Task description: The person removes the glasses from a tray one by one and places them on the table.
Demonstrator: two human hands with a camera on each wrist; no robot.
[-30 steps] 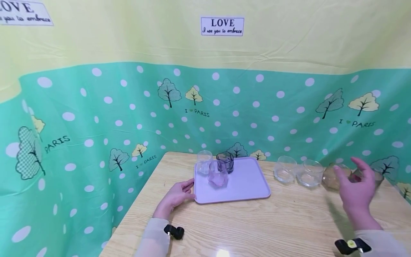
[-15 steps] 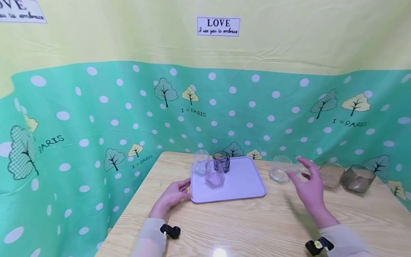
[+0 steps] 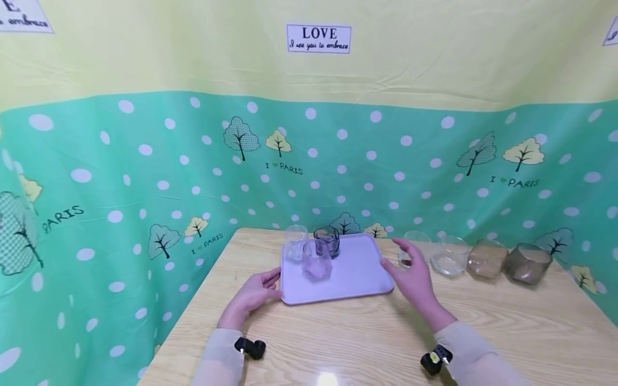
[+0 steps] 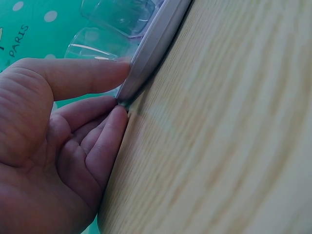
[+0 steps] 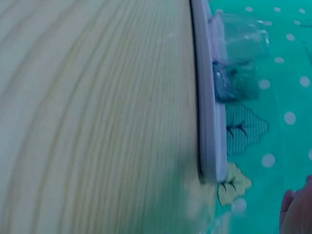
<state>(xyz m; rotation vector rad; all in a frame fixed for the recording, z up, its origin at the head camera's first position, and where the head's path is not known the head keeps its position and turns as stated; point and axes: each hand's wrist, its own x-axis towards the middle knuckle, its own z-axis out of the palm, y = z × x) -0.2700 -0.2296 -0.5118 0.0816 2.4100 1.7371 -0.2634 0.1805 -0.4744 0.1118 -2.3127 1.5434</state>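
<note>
- The lilac tray [image 3: 359,268] sits toward the far edge of the wooden table [image 3: 367,338], carrying three glasses at its far left corner.
- The left hand [image 3: 252,294] pinches the tray's left rim, thumb [image 4: 83,75] on top, fingers [image 4: 105,141] tucked under the edge.
- The right hand [image 3: 414,274] hovers just beside the tray's right edge, fingers relaxed, grasping nothing.
</note>
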